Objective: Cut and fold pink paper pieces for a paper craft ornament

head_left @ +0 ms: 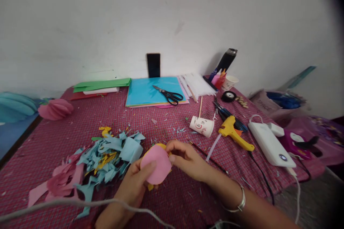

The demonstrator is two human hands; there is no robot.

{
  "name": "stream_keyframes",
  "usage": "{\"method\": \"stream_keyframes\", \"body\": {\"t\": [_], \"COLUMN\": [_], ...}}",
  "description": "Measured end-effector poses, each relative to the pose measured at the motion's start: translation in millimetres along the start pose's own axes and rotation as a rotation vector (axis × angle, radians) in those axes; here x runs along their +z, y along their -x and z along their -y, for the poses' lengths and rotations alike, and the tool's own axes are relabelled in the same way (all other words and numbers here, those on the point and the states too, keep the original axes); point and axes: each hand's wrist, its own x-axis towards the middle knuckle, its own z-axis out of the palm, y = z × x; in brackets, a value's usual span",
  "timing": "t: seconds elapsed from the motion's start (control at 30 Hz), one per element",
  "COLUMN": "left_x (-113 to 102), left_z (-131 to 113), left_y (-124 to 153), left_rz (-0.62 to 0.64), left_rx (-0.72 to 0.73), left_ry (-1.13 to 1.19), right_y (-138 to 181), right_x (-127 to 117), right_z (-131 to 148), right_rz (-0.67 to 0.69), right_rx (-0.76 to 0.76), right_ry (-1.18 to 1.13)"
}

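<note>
My left hand point(137, 179) is closed on a round pink paper disc point(158, 167), its thumb pressed flat across the front. Yellow paper point(161, 145) shows behind the disc along its upper and lower edges. At the disc's right edge, my right hand point(185, 155) pinches the paper between thumb and fingers. What else the fingers behind the disc touch is hidden. Just left of my left hand lies a heap of light blue paper scraps point(115, 154) with bits of yellow, and pink scraps point(66, 177) spread beyond it.
A yellow glue gun point(232, 134) lies right of a tipped paper cup point(202, 126). Black scissors point(172, 95) rest on blue sheets point(142, 91) at the back. A white power bank point(271, 145) sits at the right edge. A pale cable point(80, 202) crosses the foreground.
</note>
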Motion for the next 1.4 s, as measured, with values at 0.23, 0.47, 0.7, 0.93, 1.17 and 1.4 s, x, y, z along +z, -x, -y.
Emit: {"method": "stream_keyframes", "body": {"t": [0.23,0.47,0.7,0.93,1.17,1.4], "left_x": [-5,-17,-9,-6,-1,1], "left_z": [3,13,11,3,-2,-2], "left_y": [1,-1,4,4,5,5], "left_rz": [0.07,0.157,0.132,0.223,0.24,0.248], "left_rx": [0.008,0.123,0.211,0.173,0.2,0.287], "left_ry": [-0.085,-0.333,-0.505,-0.523,-0.469,-0.469], "right_y": [-3,-4,-3,0,2,4], "right_x": [-4,-3,-3,-6,-5,-5], "right_z": [3,3,3,-1,2,-2], "right_rz": [-0.035,-0.092,-0.098,-0.041,0.19,0.22], "right_rx": [0.058,0.057,0.004,-0.078,-0.002,0.012], "right_ry": [-0.075,-0.031,-0.061,-0.132,-0.388,-0.363]}}
